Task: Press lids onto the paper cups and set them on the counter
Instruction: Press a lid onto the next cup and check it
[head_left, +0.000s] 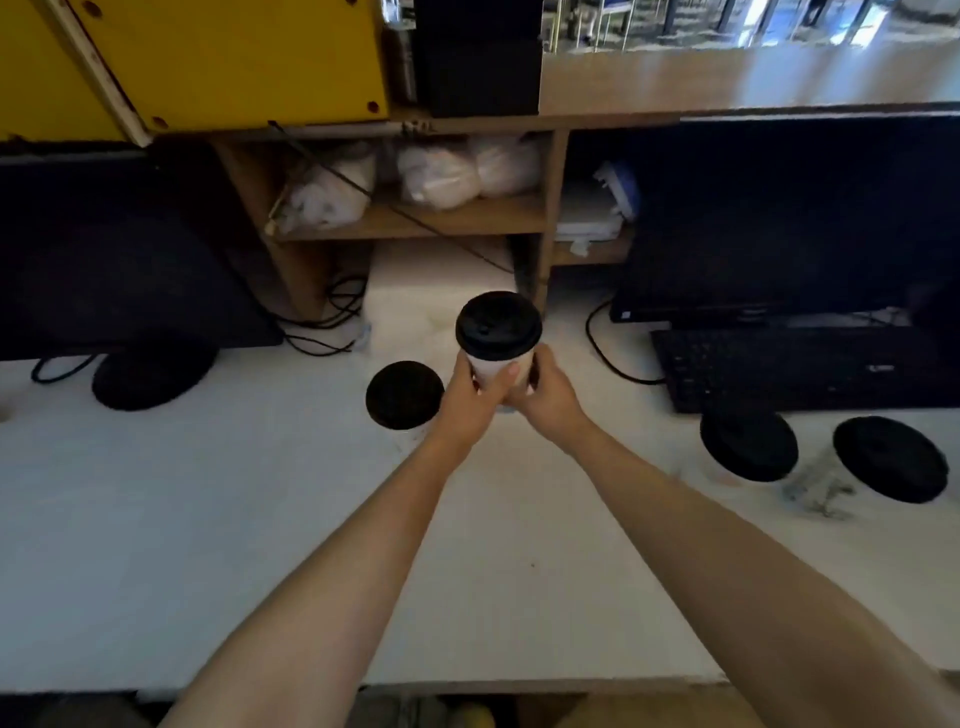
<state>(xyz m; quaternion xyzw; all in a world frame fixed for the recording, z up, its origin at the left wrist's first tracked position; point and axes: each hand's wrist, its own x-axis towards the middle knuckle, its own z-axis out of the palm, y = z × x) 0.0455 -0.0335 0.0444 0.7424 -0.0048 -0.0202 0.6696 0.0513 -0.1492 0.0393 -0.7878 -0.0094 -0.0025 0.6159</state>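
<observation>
A white paper cup (493, 366) with a black lid (497, 326) on top is held upright above the white counter (208, 519), in the middle of the view. My left hand (470, 400) wraps its lower body from the left, and my right hand (545, 397) grips it from the right. A second lidded cup (404, 395) stands on the counter just left of my left hand. Two more lidded cups (748, 447) (889, 458) stand at the right, in front of the keyboard.
A black keyboard (789, 366) and a dark monitor (779, 223) sit at the right. A dark round-based device (153, 371) and cables (332, 322) lie at the left. A wooden shelf (415, 218) holds white plastic bags behind the cups.
</observation>
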